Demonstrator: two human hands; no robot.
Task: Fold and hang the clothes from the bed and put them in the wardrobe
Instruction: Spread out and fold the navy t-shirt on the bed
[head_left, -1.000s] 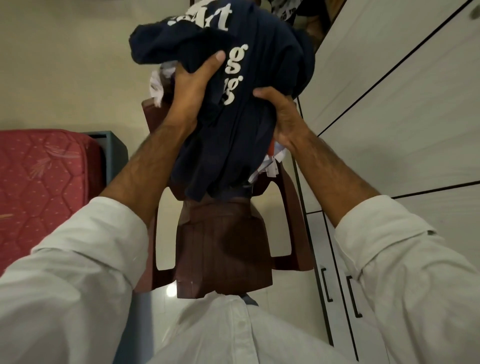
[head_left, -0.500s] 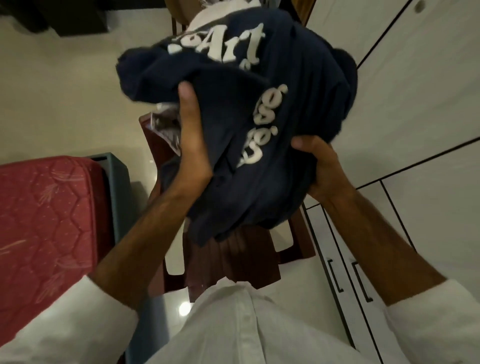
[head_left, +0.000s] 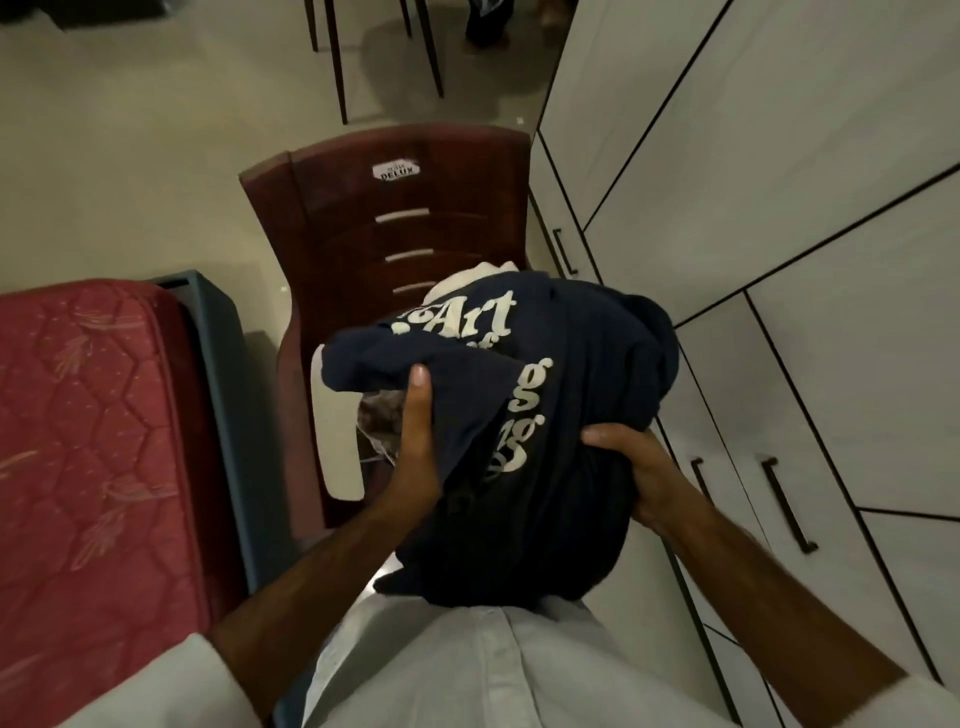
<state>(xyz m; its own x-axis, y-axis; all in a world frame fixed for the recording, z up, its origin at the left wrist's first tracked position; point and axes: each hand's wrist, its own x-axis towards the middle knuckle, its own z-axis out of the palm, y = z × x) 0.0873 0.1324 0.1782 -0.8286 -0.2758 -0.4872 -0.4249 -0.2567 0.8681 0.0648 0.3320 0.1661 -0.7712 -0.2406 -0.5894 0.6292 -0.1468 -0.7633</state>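
Head view
Bundle: a navy shirt (head_left: 561, 415) with white lettering, wrapped around paler clothes (head_left: 470, 278), held above the chair seat, close to the person's chest.
Left hand (head_left: 415, 452): closed on the bundle's left side, thumb laid up along the navy cloth.
Right hand (head_left: 639, 467): gripping the bundle's right side, fingers curled into the fabric.
Chair (head_left: 410, 208): brown plastic, slatted back, standing between bed and wardrobe.
Bed (head_left: 88, 441): red quilted mattress on a blue frame, at the left.
Wardrobe (head_left: 779, 208): pale doors and drawers shut, dark handles, at the right.
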